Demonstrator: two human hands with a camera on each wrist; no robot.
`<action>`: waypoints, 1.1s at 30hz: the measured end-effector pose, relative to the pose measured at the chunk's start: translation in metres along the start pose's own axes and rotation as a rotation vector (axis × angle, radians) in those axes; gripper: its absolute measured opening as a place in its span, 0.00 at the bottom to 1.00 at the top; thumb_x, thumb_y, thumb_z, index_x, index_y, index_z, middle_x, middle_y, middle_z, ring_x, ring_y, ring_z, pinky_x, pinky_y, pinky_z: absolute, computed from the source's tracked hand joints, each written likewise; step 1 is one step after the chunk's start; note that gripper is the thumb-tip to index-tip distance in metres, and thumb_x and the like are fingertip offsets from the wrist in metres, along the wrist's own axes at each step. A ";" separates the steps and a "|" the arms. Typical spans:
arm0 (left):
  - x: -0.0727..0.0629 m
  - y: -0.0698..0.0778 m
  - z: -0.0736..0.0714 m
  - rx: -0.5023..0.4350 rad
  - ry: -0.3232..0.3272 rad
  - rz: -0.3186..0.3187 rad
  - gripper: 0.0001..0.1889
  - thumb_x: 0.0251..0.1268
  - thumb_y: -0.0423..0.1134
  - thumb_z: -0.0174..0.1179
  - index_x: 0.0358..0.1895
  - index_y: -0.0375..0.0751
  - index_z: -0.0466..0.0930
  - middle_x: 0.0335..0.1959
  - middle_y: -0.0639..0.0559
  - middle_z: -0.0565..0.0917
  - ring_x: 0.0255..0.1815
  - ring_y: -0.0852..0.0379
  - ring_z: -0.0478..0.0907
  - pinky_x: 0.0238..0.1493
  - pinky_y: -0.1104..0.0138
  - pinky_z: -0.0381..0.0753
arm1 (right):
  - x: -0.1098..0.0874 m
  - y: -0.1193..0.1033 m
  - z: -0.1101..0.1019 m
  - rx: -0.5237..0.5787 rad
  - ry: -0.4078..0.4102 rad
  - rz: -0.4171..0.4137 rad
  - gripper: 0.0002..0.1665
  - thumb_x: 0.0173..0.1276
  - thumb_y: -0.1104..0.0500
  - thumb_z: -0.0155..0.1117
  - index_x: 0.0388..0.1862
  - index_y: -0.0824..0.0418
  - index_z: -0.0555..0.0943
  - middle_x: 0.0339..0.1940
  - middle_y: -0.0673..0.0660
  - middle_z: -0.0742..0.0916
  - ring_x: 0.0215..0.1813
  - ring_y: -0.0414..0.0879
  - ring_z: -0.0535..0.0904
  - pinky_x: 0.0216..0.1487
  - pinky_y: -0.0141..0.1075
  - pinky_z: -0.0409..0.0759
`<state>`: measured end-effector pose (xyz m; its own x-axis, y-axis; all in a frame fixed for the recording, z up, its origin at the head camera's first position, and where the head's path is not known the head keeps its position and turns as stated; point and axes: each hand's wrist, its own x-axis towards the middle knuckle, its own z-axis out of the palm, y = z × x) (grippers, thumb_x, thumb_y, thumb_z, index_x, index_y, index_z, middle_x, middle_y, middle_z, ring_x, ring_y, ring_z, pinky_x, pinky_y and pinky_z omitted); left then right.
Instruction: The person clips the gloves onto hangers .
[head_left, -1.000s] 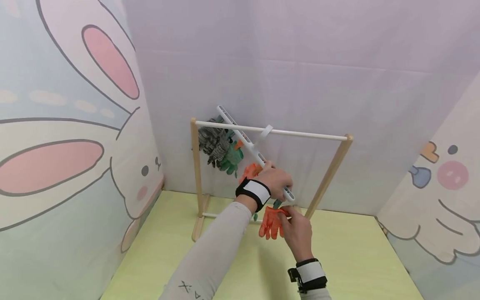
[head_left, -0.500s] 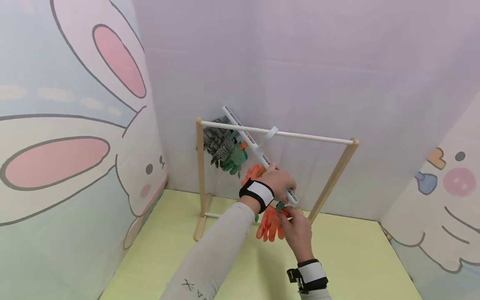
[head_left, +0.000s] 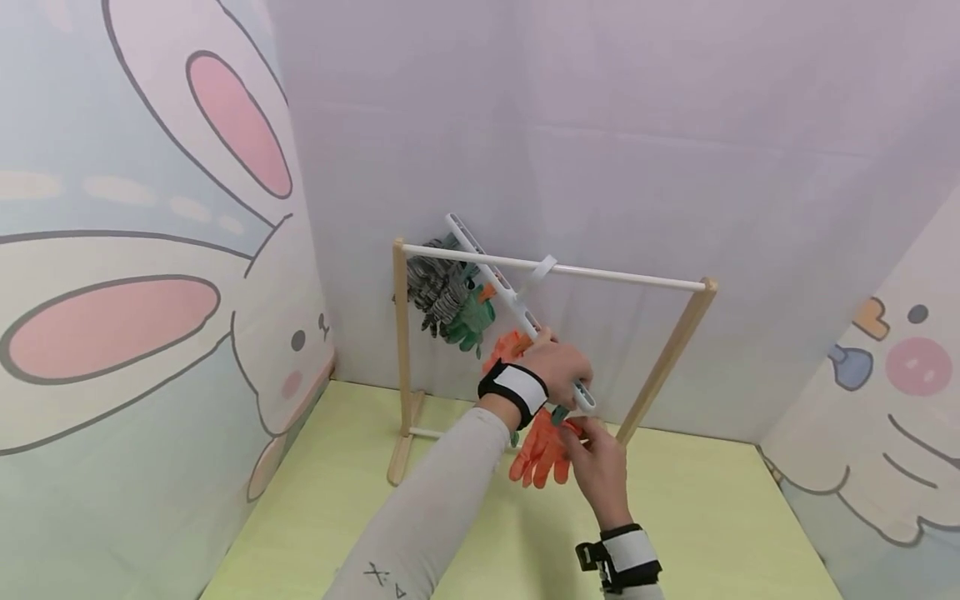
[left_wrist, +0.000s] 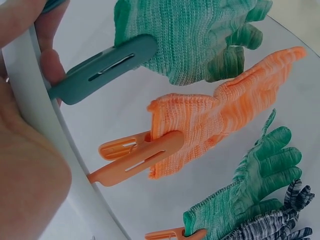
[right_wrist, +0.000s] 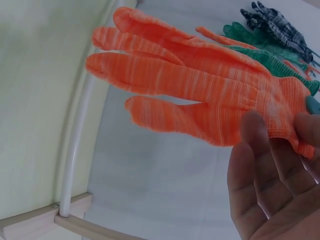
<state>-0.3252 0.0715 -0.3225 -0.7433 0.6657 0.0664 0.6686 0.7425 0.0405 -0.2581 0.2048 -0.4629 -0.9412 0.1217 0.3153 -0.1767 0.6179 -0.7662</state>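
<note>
My left hand point(head_left: 558, 367) grips the lower end of a tilted white clip hanger point(head_left: 483, 262). At that end, my right hand point(head_left: 602, 467) pinches the cuff of an orange knit glove point(right_wrist: 215, 95) between thumb and fingers, its fingers hanging toward the left. A teal clip point(head_left: 560, 414) sits right at this glove's cuff. Farther along the hanger, the left wrist view shows another teal clip point(left_wrist: 110, 67) holding a green glove point(left_wrist: 185, 40), an orange clip point(left_wrist: 142, 160) holding an orange glove point(left_wrist: 210, 115), and a lower green glove point(left_wrist: 250, 185) in an orange clip.
The hanger's hook point(head_left: 542, 268) hangs over the top white rail point(head_left: 622, 273) of a wooden-legged rack point(head_left: 667, 362). Grey-black striped gloves point(head_left: 435, 287) bunch at the hanger's raised left end. A yellow-green table point(head_left: 697, 517) lies beneath, with cartoon-printed cloth walls point(head_left: 600, 167) around.
The head view has shifted slightly, moving the rack to the right in it. The orange glove in my right hand has swung a little left and down. Both hands keep their holds.
</note>
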 end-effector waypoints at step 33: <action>0.001 -0.001 0.000 0.009 0.001 -0.010 0.04 0.56 0.45 0.76 0.31 0.59 0.88 0.29 0.68 0.86 0.36 0.65 0.77 0.56 0.60 0.63 | 0.003 0.001 0.006 0.220 -0.057 0.074 0.08 0.76 0.59 0.61 0.47 0.61 0.84 0.42 0.63 0.82 0.30 0.44 0.86 0.30 0.37 0.87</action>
<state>-0.3263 0.0714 -0.3229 -0.7498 0.6583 0.0671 0.6611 0.7496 0.0323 -0.2628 0.2008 -0.4661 -0.9675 0.1123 0.2265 -0.1596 0.4239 -0.8916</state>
